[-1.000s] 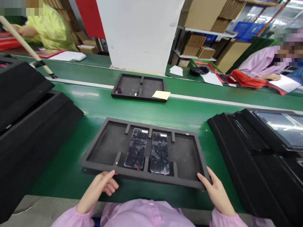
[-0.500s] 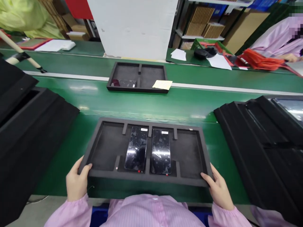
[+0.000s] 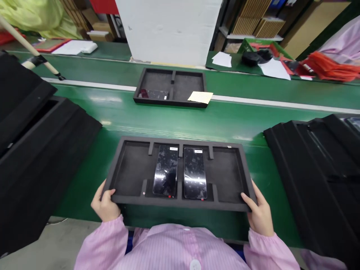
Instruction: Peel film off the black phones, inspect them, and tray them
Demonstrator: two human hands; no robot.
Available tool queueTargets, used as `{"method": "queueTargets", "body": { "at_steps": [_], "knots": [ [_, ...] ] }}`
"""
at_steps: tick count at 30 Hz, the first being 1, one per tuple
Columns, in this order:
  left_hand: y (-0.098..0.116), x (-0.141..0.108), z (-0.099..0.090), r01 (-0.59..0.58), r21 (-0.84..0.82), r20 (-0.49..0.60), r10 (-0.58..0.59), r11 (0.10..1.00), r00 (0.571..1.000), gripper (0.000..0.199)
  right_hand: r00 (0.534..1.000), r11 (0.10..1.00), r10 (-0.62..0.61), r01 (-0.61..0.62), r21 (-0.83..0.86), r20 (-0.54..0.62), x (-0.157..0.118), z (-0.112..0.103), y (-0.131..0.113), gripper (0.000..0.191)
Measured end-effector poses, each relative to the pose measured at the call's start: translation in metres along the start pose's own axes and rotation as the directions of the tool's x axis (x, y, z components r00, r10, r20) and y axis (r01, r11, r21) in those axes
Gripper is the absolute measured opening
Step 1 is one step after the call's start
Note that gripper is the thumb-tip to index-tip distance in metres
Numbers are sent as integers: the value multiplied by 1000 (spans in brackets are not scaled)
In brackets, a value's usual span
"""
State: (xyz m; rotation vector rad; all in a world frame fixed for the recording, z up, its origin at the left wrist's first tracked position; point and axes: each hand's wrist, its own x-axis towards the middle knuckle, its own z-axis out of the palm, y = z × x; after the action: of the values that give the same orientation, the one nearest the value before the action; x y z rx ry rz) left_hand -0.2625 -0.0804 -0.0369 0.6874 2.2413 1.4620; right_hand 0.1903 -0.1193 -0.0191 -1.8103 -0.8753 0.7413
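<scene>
A wide black foam tray point(image 3: 129, 200) is held level over the green bench in front of me. My left hand point(image 3: 106, 202) grips its near left corner, thumb over the rim. On the near right corner, my right hand point(image 3: 259, 210) holds it the same way. Two dark glossy phone-like panels lie in the middle compartments, a left panel point(image 3: 165, 170) and a right panel point(image 3: 195, 173), each with a white label at its top. The outer left and right compartments hold nothing.
A smaller black tray point(image 3: 171, 103) with one panel point(image 3: 153, 94) and a yellow paper point(image 3: 200, 97) sits farther back. Stacks of black trays stand on the left point(image 3: 53, 150) and right point(image 3: 306, 165). Behind are a white board point(image 3: 168, 33) and orange bags point(image 3: 332, 66).
The view has shifted, moving the background slightly right. The held tray and both hands sit a little higher and farther right in view, with the grip unchanged.
</scene>
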Motion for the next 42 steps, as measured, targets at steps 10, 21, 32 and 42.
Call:
{"method": "queueTargets", "body": {
  "at_steps": [10, 21, 32, 42],
  "knots": [
    [74, -16, -33, -673, 348, 447, 516, 653, 731, 47, 973, 923, -230, 221, -315, 9, 2, -2, -53, 73],
    [88, -72, 48, -772, 406, 747, 310, 489, 588, 43, 839, 615, -355, 541, -573, 412, -37, 109, -87, 31],
    [84, -84, 15, -448, 7, 615, 349, 894, 707, 36, 843, 892, -156, 344, -294, 514, -54, 82, -101, 51],
    [176, -13, 37, -603, -144, 420, 600, 785, 681, 30, 658, 724, -651, 689, 46, 378, 13, 55, -202, 33]
  ]
}}
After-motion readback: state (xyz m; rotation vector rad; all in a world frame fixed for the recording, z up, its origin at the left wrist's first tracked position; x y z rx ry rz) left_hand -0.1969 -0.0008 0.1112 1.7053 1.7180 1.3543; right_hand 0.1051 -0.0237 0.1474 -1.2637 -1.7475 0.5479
